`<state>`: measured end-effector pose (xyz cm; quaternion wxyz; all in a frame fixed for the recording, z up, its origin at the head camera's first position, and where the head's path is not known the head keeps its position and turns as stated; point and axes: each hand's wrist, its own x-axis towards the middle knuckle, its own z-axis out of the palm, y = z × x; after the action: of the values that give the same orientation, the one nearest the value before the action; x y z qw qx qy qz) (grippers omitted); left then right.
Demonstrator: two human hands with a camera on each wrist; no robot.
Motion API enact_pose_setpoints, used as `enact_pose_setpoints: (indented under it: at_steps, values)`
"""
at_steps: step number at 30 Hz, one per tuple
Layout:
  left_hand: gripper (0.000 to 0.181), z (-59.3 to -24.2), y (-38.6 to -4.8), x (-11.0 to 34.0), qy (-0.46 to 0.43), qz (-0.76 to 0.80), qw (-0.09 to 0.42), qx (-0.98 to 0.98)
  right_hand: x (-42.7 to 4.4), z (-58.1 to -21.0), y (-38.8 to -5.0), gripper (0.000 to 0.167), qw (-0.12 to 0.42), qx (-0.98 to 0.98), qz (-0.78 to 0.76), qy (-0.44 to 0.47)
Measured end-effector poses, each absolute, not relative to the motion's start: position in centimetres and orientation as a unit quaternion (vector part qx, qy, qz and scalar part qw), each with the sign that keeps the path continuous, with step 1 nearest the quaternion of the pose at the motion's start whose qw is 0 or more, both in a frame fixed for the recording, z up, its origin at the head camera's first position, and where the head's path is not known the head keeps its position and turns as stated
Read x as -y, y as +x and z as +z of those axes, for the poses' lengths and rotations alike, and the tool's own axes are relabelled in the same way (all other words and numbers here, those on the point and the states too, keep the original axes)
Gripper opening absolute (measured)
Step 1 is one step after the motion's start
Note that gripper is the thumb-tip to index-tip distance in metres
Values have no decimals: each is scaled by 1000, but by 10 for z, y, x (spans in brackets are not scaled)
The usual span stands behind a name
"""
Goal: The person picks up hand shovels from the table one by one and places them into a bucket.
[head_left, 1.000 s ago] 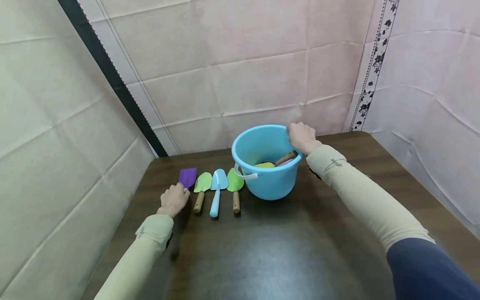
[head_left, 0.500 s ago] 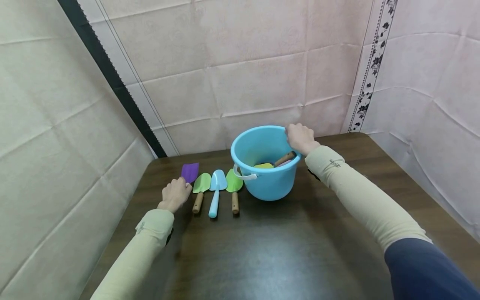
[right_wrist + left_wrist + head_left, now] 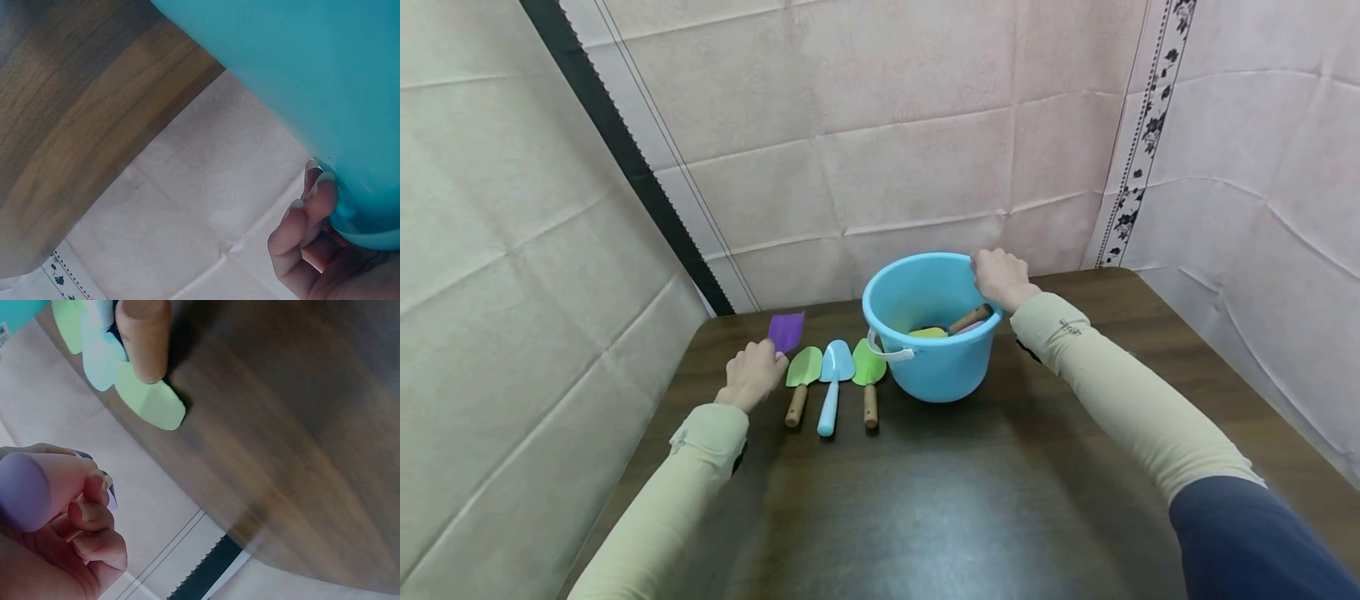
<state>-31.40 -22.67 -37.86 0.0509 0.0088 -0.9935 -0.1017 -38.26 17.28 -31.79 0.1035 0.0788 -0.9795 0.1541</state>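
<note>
My left hand [image 3: 752, 375] grips a purple toy shovel [image 3: 786, 332] by its handle; in the left wrist view the fingers curl round the thick lilac handle [image 3: 28, 490]. The shovel's blade points away, tilted up to the right. My right hand [image 3: 1002, 277] holds the right rim of a light blue bucket [image 3: 943, 371], its fingers hooked over the edge in the right wrist view. Inside the bucket lie a brown wooden handle [image 3: 972, 318], a yellow piece [image 3: 928, 332] and something pinkish, partly hidden by the wall.
In a row between my left hand and the bucket lie a light green trowel [image 3: 805, 367], a blue shovel [image 3: 833, 375] and a brighter green trowel [image 3: 869, 367]. They rest on a dark wooden table [image 3: 895, 508]. Pale cloth [image 3: 917, 183] hangs behind its far edge.
My left hand has risen slightly away from me with the purple shovel, whose blade has shifted up and to the right. The right hand and the bucket stay almost where they were.
</note>
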Motion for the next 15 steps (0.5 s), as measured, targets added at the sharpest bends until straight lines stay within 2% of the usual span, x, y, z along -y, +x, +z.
enact_pose_setpoints:
  at_steps: [15]
  values:
    - [29,-348,-319,216,-8,-117,84,989,-173,-318,-383,19,101,981,144,78]
